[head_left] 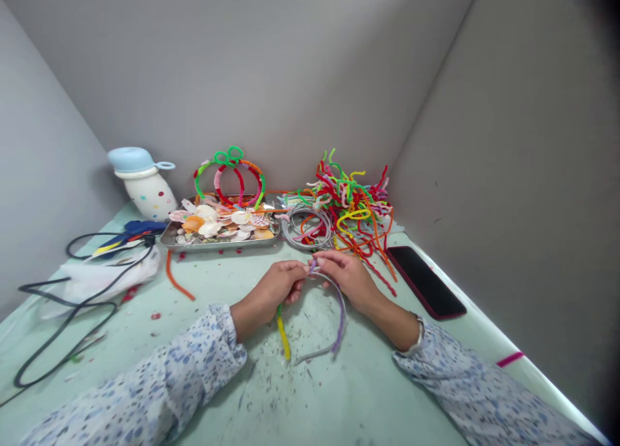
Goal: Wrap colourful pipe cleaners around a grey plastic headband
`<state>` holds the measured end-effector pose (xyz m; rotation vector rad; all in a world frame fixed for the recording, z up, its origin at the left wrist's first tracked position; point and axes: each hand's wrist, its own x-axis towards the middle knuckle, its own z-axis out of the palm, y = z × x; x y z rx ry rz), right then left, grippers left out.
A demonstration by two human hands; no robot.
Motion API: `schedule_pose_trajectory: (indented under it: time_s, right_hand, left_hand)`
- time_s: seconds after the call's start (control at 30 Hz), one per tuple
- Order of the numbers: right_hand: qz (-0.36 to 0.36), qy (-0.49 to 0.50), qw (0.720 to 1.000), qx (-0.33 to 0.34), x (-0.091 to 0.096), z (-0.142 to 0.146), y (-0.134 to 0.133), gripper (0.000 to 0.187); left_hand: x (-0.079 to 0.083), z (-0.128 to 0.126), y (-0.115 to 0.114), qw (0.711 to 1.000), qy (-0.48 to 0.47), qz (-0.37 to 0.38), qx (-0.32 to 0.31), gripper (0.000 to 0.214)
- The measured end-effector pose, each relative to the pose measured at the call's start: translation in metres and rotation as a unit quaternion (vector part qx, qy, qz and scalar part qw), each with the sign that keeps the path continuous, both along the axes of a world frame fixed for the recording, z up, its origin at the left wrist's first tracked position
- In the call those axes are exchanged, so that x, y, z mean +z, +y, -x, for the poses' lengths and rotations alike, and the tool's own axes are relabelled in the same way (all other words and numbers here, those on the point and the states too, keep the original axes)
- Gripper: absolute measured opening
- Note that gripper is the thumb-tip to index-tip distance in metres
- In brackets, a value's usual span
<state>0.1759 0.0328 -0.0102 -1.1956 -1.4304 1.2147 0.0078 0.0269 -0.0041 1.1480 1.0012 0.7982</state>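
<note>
My left hand [277, 289] and my right hand [347, 277] meet over the middle of the pale green table [339, 394]. Both are closed on the top of a thin headband [339, 317] that arches down toward me. A purple pipe cleaner wraps the headband's right side. A yellow pipe cleaner [283, 336] hangs below my left hand. Fingertips of both hands pinch the band where the purple wrap ends.
A metal tray of seashells [220, 230] sits behind the hands, with wrapped headbands [230, 175] standing in it. A heap of coloured pipe cleaners [353, 204] and grey hoops [307, 226] lie at right. A phone [426, 281], a glue gun [130, 233], black cables [72, 310] and a white jug [145, 184] are nearby.
</note>
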Motion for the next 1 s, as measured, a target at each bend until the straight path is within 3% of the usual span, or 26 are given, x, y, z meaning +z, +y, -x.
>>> schedule_pose_trajectory:
  time_s: [0.43,1.0]
  right_hand:
    - [-0.006,-0.001,1.000,-0.006,0.0005,0.0024,0.0004,0.027]
    - [-0.003,0.004,1.000,-0.029,0.0004,0.0049,0.0008,0.025]
  left_hand:
    - [-0.0016,-0.0024,-0.0010,0.997,0.045,-0.055,0.027,0.023]
    - [-0.0030,-0.0046,-0.0010,0.995,0.076,-0.055,0.040,0.023]
